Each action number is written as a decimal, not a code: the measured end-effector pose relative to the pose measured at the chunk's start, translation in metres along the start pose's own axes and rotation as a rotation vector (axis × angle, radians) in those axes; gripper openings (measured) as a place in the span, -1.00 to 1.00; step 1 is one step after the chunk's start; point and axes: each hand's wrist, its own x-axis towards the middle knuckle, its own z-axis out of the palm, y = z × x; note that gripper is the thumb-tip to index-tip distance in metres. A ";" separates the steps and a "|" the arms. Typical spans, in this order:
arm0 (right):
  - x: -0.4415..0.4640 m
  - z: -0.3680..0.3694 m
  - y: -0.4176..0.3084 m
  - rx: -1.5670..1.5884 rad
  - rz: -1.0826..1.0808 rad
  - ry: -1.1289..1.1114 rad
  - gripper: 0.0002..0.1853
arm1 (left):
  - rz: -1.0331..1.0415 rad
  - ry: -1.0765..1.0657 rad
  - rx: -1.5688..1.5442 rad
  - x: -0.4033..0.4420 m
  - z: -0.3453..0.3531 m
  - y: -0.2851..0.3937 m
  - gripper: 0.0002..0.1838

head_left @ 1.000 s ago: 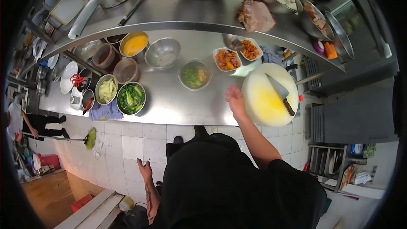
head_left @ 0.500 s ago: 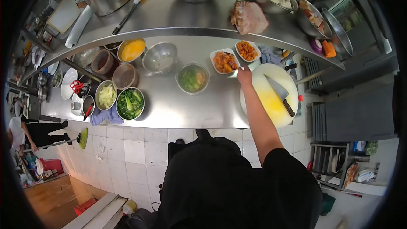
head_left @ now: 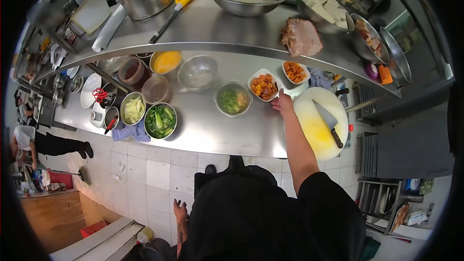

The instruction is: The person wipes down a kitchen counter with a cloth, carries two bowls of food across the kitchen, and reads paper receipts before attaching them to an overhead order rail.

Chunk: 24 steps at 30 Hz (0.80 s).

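"How's your grip?"

"My right grip (head_left: 283,103) is loosely parted, nothing visible in it, beside the near right corner of the white bowl (head_left: 258,96). I can't tell whether I'm touching the rim."

"And the bowl?"

"It's upright on the steel surface (head_left: 256,133), between the round board (head_left: 303,135) and the bowl of greens (head_left: 233,98). I'd judge it rigid, modest in weight, with most of that in the orange chunks (head_left: 264,86). They look moist, so a sauced rim could be slick. I'd pinch a corner, thumb outside, and keep it level; it may chip if knocked."

"Your other hand?"

"My left grip (head_left: 180,209) hangs over the floor, fingers spread, empty."

"What's different from half a second ago?"

"My right fingers were bunched by that corner; now they're more splayed. My left is back in view. The bowl keeps its place beside the board."
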 end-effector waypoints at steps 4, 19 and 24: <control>0.003 0.003 0.012 0.084 -0.099 0.034 -0.44 | 0.098 -0.083 0.243 0.034 0.009 -0.111 -0.17; -0.007 0.018 0.010 0.238 -0.210 0.059 -0.53 | 0.112 -0.206 0.196 0.094 -0.012 -0.165 -0.27; 0.008 0.012 0.007 0.116 -0.191 0.040 -0.58 | 0.209 -0.214 0.122 0.054 -0.002 -0.025 -0.36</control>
